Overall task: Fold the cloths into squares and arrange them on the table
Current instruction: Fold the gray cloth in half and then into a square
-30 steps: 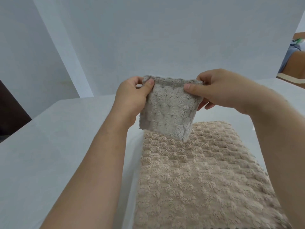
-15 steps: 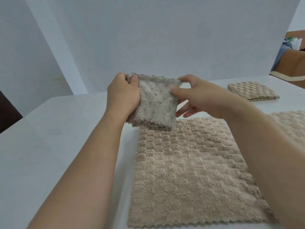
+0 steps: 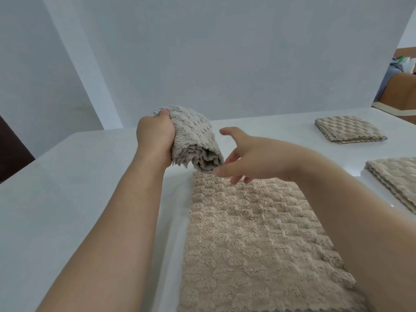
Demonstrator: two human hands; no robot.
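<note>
The left hand (image 3: 155,136) alone grips the folded grey fleecy cloth (image 3: 191,140), raised above the white worktop (image 3: 78,188). The right hand (image 3: 243,154) hovers spread beside it. Held one-sided, the loose layered edges could splay and the fold slip open.

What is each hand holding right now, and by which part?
The left hand grips the folded grey cloth along its left side, clear of the table. The right hand is open beside it and holds nothing.
</note>
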